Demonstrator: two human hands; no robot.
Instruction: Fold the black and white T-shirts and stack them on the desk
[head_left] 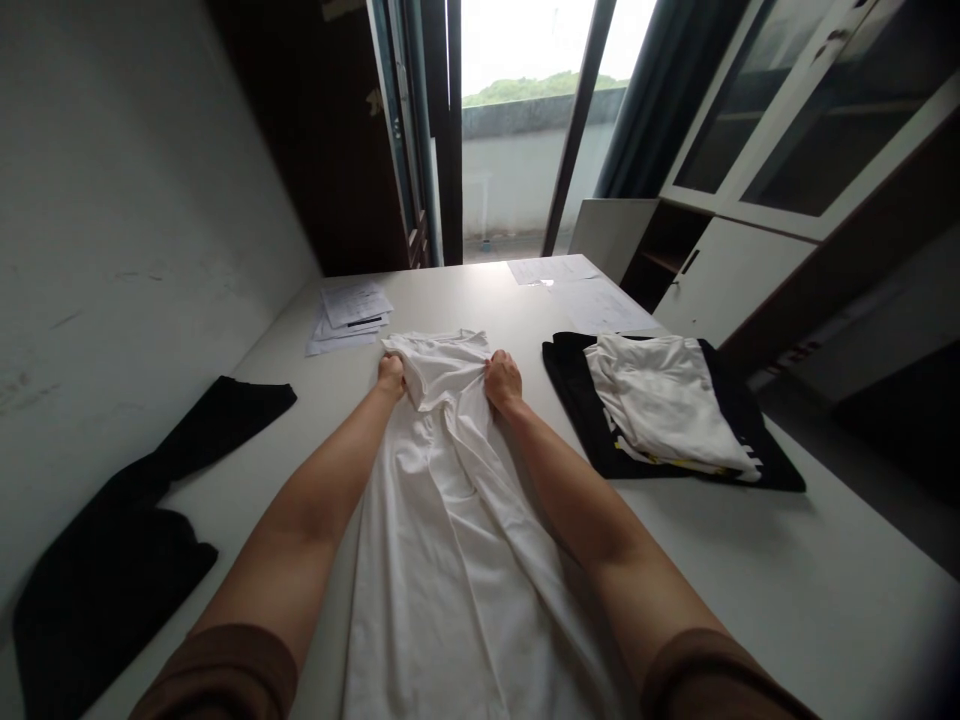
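Note:
A long white garment (442, 530) lies lengthwise on the white table in front of me, its near end running out of the bottom of the view. Creases run down its length, and its far end is bunched and partly folded over; I cannot tell for sure what kind of garment it is. At the left edge of that far end, my left hand (391, 374) is closed on the cloth. My right hand (504, 380) grips the opposite edge, with fingers curled into the fabric. Both arms are stretched forward, one along each side of the garment.
On the right lies a folded black garment (566, 400) with a folded white one (660, 400) on top. A black garment (112, 560) is spread at the left by the wall. Papers (349, 312) lie at the far left, more sheets (600, 303) at the far right of the table (810, 600).

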